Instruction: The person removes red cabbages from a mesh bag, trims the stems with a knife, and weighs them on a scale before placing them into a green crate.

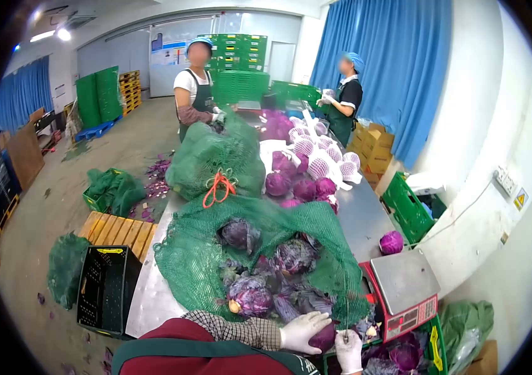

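My left hand (306, 332), in a white glove, holds a small purple cabbage (323, 338) at the table's near edge. Beside it, my gloved right hand (348, 351) is closed around a thin blade-like tool (346, 320) pointing upward; its handle is hidden in the fingers. Just beyond my hands lies an open green mesh sack (185, 247) with several purple cabbages inside, among them one with a pale cut stem (250, 296). Loose dark outer leaves lie around them. Below my right hand, a green crate (436, 344) holds cabbage leaves and trimmings.
A red scale (411, 315) with a metal plate stands at right, a cabbage (391, 242) behind it. A tied green sack (216, 156) and foam-netted cabbages (319, 167) fill the far table (375, 234). Two co-workers stand beyond. A black crate (108, 290) sits at left.
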Demonstrator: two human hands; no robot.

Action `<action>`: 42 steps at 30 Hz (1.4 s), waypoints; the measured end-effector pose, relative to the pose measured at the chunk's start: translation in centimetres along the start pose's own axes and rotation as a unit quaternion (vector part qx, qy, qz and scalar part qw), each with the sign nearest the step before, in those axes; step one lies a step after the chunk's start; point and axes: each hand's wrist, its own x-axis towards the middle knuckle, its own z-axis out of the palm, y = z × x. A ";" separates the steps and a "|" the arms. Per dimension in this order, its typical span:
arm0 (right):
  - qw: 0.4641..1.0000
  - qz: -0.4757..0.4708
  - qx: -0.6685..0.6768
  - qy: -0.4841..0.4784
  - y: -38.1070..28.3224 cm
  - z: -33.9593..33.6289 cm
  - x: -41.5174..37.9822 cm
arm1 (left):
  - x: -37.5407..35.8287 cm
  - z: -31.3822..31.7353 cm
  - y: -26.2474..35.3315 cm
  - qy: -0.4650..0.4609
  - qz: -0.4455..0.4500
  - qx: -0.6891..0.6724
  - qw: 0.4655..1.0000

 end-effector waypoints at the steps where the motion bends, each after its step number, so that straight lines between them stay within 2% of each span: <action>1: 0.992 -0.103 -0.072 0.023 -0.9 -0.2 -0.2 | 0.0 0.5 -0.2 0.004 0.003 0.008 1.000; 2: 0.991 -0.074 -0.104 0.036 -2.1 -0.2 -0.3 | 0.1 0.7 -0.3 0.003 0.001 0.007 1.000; 5: 0.979 -0.064 -0.169 0.091 -0.6 0.5 -0.2 | 0.0 1.2 -0.7 0.004 0.003 -0.004 1.000; 11: 0.987 -0.023 -0.130 0.093 3.2 1.4 -0.3 | 0.1 0.9 -0.9 0.018 0.008 -0.024 1.000; 12: 0.990 -0.024 -0.102 0.093 2.9 1.4 -0.3 | 0.0 1.0 -1.0 0.009 0.005 -0.030 0.999; 13: 0.985 -0.098 -0.080 0.118 2.6 1.5 0.0 | -0.1 1.0 -1.3 0.001 0.002 -0.037 0.999; 14: 0.995 0.042 0.031 0.084 2.0 0.8 -0.1 | -0.1 1.1 -1.6 -0.007 0.000 -0.042 0.999; 15: 0.972 0.181 0.142 0.048 -1.3 0.1 -0.4 | -0.3 1.7 -2.5 -0.016 0.023 -0.043 0.999; 17: 0.967 0.150 0.202 0.043 -1.5 0.4 -0.8 | -0.4 0.8 -1.3 0.067 0.034 -0.071 0.995; 19: 0.989 0.074 0.131 0.013 -1.0 0.6 -0.8 | -0.5 1.1 -1.2 0.057 0.020 -0.064 0.996; 20: 0.967 0.164 0.196 -0.012 -1.0 0.6 -0.8 | -0.4 1.4 -1.3 0.053 0.013 -0.060 0.997; 21: 0.957 0.204 0.206 -0.006 -1.3 0.5 -0.7 | -0.4 1.4 -1.2 0.054 0.008 -0.053 0.997; 22: 0.972 0.181 0.148 0.000 -1.6 0.3 -0.8 | -0.3 1.5 -1.1 0.048 0.003 -0.053 0.997; 23: 0.983 0.157 0.092 0.007 -1.8 0.2 -0.6 | -0.1 1.4 -1.0 0.041 -0.001 -0.051 0.998; 25: 0.998 -0.002 -0.034 0.055 2.0 1.2 -0.7 | 0.1 1.6 -0.8 0.036 -0.003 -0.054 0.998; 26: 0.988 -0.083 -0.097 0.082 3.3 1.7 -0.3 | 0.3 1.5 -0.9 0.034 -0.001 -0.053 0.998; 29: 0.992 -0.019 -0.102 0.067 1.6 1.3 -0.1 | 0.4 2.0 -0.9 0.054 -0.006 -0.052 0.997; 31: 0.990 -0.017 -0.121 0.071 1.2 1.3 0.1 | 0.8 2.1 -1.2 0.054 -0.010 -0.055 0.997; 34: 0.987 0.021 -0.153 0.052 4.1 1.5 -0.2 | 0.3 2.3 -1.0 0.066 0.010 -0.072 0.995; 37: 0.994 0.049 -0.077 0.064 5.8 1.2 -1.4 | -1.3 2.7 -1.6 0.096 0.028 -0.080 0.992; 38: 0.992 0.108 -0.032 0.050 5.7 0.7 -2.0 | -1.8 2.9 -1.8 0.111 0.030 -0.092 0.989; 39: 0.986 0.156 0.046 0.039 0.3 -0.6 -2.0 | -2.2 2.9 -2.0 0.124 0.034 -0.105 0.986; 41: 0.987 0.143 0.041 0.065 3.7 1.4 -2.2 | -2.6 1.7 -1.4 0.121 0.014 -0.127 0.984; 42: 0.974 0.204 0.097 0.017 2.4 1.5 -2.1 | -2.7 1.9 -1.5 0.120 0.016 -0.130 0.984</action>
